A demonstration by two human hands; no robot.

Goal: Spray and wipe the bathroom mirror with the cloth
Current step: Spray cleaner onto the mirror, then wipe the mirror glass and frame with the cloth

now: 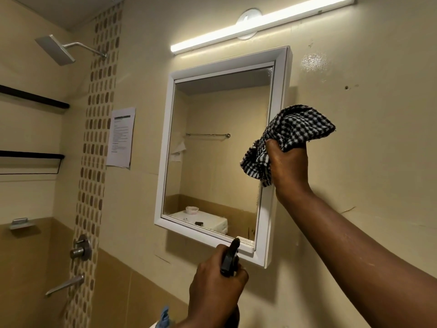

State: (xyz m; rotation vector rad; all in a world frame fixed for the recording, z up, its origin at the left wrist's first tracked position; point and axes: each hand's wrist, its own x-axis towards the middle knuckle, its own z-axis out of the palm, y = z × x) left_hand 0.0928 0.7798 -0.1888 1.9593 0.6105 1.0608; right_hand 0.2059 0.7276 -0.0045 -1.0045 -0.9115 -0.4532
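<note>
Where gripped, checkered cloth (298, 126) bunches.

Paper notice (121, 137) left of mirror (212, 147) — lamp (260, 22) above, shower head (55, 49) far left.

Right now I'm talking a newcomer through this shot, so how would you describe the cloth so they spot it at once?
Start at the white-framed mirror on the beige wall, under the strip light. At its right edge, about halfway up, the right hand grips the bunched cloth. It is the only black-and-white checked thing here; the left hand below holds a dark spray trigger.
</note>
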